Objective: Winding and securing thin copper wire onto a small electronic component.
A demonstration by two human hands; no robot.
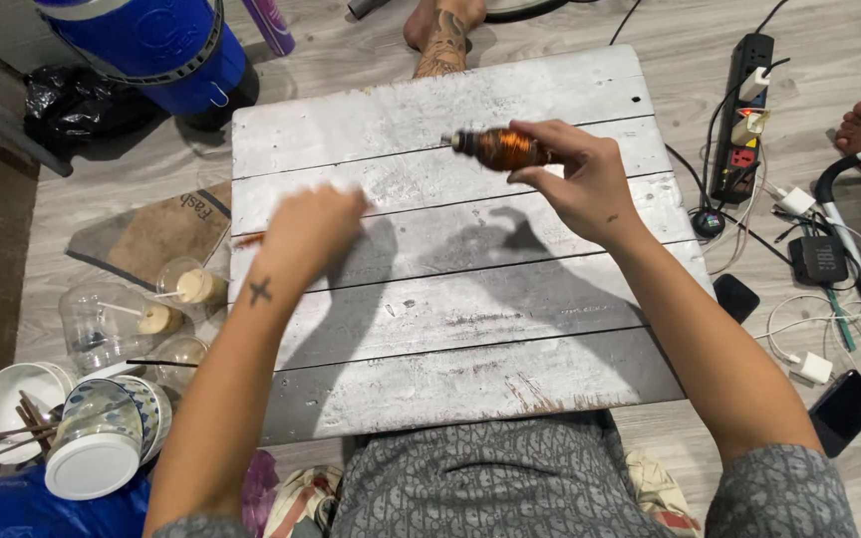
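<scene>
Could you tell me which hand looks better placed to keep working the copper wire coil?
The right hand, probably: its fingers already grip the copper wire coil above the white wooden board. The left hand is blurred, lower and apart from the coil.

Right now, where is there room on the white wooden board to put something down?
Most of the white plank board is bare: the near planks between the two forearms, and the far strip by the foot. The left hand and the right hand, holding a copper wire coil, hover over the middle. The floor is crowded: plastic cups on the left, power strip and cables on the right.
</scene>
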